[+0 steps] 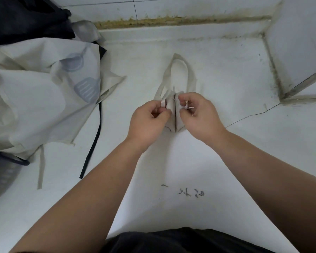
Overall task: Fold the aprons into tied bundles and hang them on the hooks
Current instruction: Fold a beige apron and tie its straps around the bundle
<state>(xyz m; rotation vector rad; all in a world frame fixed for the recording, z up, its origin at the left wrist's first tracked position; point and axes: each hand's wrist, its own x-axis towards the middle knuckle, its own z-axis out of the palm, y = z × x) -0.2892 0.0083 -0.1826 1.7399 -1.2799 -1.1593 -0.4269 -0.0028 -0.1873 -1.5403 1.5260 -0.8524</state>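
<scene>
White counter (235, 161) | folded apron bundle (171, 115) lies centre, loop (191, 74) pointing away for hanging | my left hand (148, 123) and right hand (199, 115) each pinch tie ends (188, 107), likely cinching the knot | unfolded aprons (35, 106) wait left

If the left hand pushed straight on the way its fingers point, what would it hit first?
Probably the small folded cream cloth apron bundle, which lies right against the left hand, with the right hand just beyond it. Depth is unclear.
</scene>
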